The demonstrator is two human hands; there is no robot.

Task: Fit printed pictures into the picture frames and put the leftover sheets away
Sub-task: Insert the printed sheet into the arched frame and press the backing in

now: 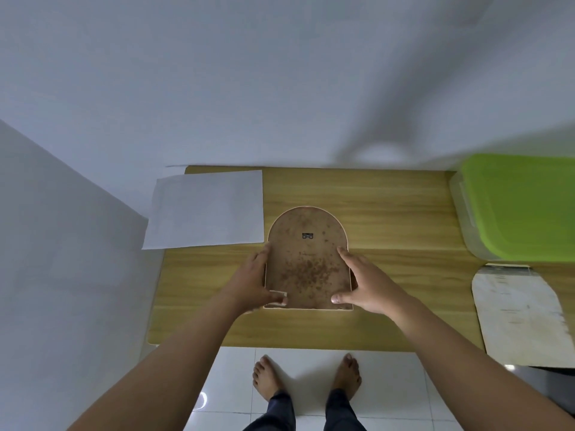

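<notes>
A white rectangular paper sheet (205,209) lies at the far left of the pale wood-grain tabletop (389,206), its near right corner just beside the arch-topped picture frame (306,259), which lies face down at the table's centre showing a brown speckled backing board with a small metal hanger. The left hand (253,281) cups the frame's left edge, fingers half curled against it and thumb pressing a small pale tab at the lower corner. The right hand (364,283) braces the right edge, fingers spread, thumb on the backing. Judging by this, the backing is being released or secured; I cannot tell which. The next move calls for working the remaining tabs. Farther right sit a green-lidded clear plastic box (522,209) and a worn whitish arch-cut card (519,312).
</notes>
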